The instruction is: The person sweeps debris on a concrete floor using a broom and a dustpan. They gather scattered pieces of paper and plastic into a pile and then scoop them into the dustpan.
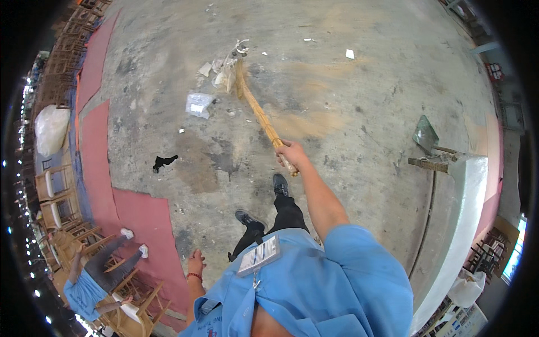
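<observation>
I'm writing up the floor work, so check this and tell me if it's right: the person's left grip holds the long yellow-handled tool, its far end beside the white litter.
Wrong grip: the head view shows the long yellow-handled tool in the person's right grip, not the left grip. Its far end is beside the white litter.

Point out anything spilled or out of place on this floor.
Out of place, lying loose on the concrete floor: pale scraps by the far end of the broom, crumpled clear plastic nearer, and a ragged black scrap farther left.
</observation>
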Demonstrator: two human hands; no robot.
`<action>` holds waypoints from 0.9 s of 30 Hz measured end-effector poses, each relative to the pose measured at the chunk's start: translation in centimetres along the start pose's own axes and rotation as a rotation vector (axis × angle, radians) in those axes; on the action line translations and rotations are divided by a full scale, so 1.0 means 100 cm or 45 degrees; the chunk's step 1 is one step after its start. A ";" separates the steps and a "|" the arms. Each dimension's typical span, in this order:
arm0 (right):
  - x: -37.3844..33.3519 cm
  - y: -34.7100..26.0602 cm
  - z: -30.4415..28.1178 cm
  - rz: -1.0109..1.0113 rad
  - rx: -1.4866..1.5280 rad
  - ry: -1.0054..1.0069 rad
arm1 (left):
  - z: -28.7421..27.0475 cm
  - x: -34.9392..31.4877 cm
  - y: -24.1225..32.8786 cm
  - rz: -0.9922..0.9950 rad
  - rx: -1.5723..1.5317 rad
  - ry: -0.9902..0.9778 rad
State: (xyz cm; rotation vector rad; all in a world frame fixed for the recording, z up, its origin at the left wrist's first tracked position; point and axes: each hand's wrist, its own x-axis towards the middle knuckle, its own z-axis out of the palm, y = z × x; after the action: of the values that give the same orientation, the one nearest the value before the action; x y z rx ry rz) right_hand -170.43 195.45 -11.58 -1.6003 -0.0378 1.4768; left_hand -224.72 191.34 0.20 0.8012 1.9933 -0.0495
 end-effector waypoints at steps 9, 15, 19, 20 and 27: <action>-0.116 0.028 -0.191 -0.154 -1.190 0.757 | -0.002 0.007 -0.037 -0.048 -0.053 -0.061; -0.090 0.067 -0.229 0.287 -1.011 0.754 | -0.030 0.008 -0.081 -0.114 -0.039 -0.055; -0.087 0.137 -0.167 0.209 -1.143 0.608 | -0.047 0.018 -0.103 -0.122 -0.076 -0.045; -0.095 0.151 -0.148 0.173 -1.024 0.550 | -0.051 0.023 -0.109 -0.122 -0.076 -0.053; -0.138 0.177 -0.021 0.216 -0.892 0.241 | -0.068 0.071 -0.133 0.027 0.039 -0.175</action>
State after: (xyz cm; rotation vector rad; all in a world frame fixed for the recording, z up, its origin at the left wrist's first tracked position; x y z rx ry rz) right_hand -182.10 176.10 -12.31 -2.3478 -0.3514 1.5214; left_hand -239.67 186.96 -5.40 0.8169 1.8580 -0.1202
